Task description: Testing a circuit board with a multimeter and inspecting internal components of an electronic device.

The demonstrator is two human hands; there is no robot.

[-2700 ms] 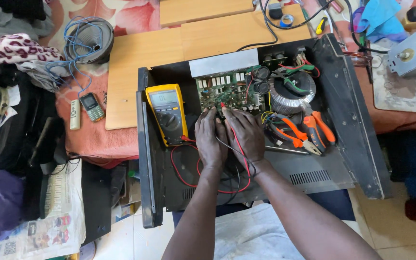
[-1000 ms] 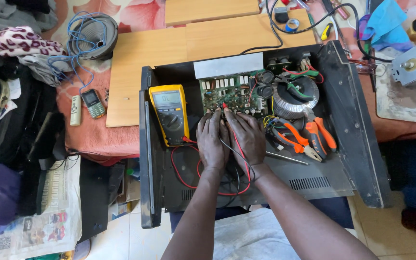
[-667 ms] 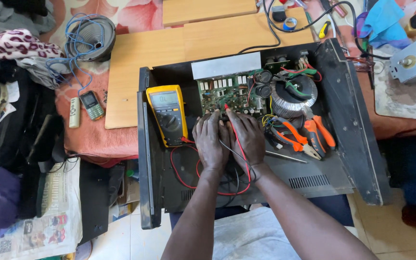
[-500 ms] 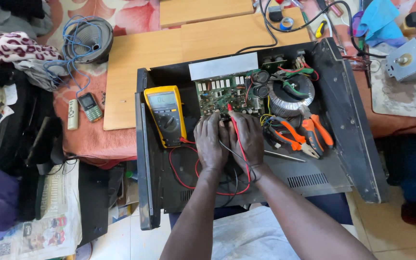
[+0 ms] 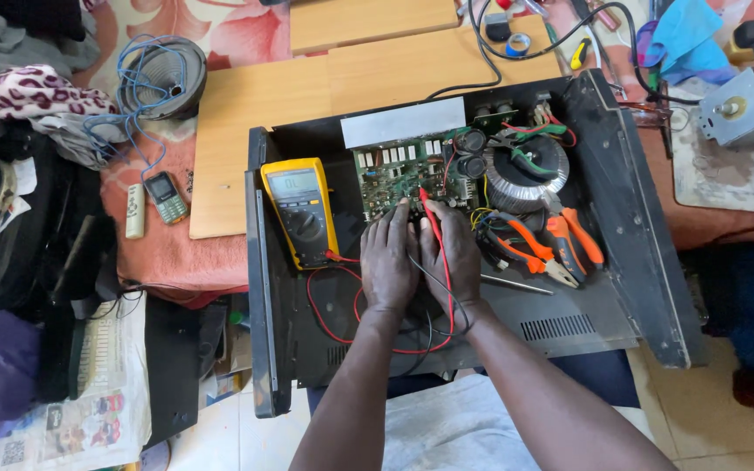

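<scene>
Head view: both hands press probes on circuit board.

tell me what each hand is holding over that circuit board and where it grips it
The right hand holds a red meter probe along its shaft, tip down on the green circuit board. The left hand rests beside it; whether it grips a probe cannot be told.

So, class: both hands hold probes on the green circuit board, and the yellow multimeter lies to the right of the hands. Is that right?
Not quite. The head view shows the yellow multimeter lying to the left of the left hand and right hand, not the right. Both hands do hold probes on the green circuit board.
</scene>
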